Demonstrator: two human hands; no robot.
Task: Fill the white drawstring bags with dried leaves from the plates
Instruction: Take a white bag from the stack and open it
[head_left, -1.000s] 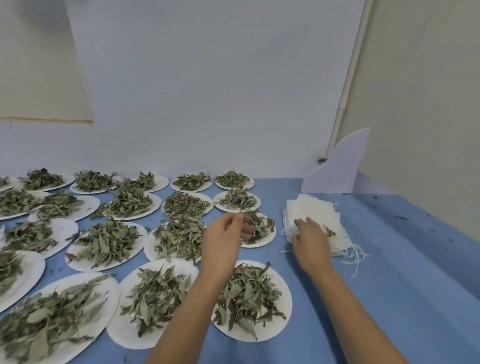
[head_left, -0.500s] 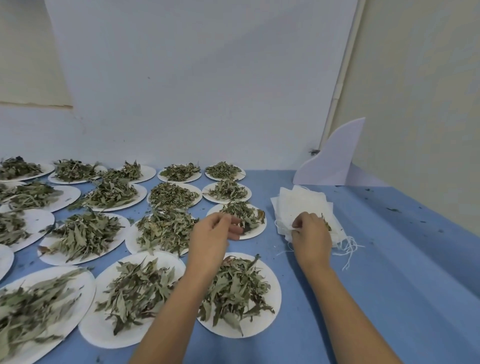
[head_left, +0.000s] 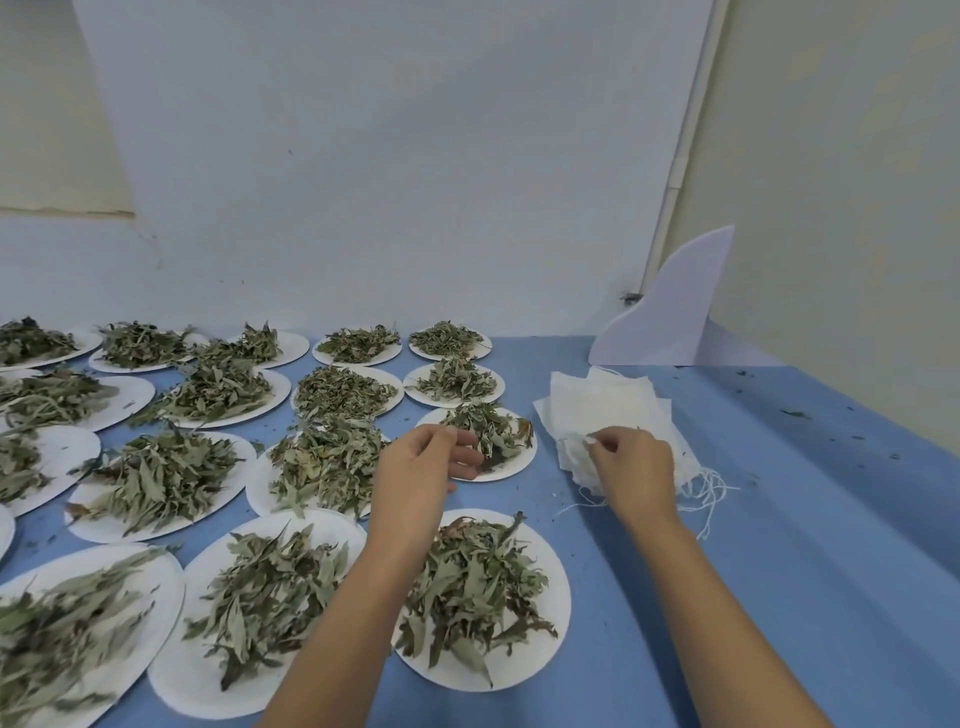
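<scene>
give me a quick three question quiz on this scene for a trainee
1. True or false: the right hand pinches a bag on the stack of white drawstring bags.
2. The fingers of the left hand reach toward: A a plate of dried leaves, B the bag stack, C a bowl.
3. Fill in: the table cover is ___.
Key: 1 true; 2 A; 3 blue.

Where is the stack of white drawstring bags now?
In the head view, the stack of white drawstring bags lies on the blue table right of the plates, partly under the right hand.
</scene>
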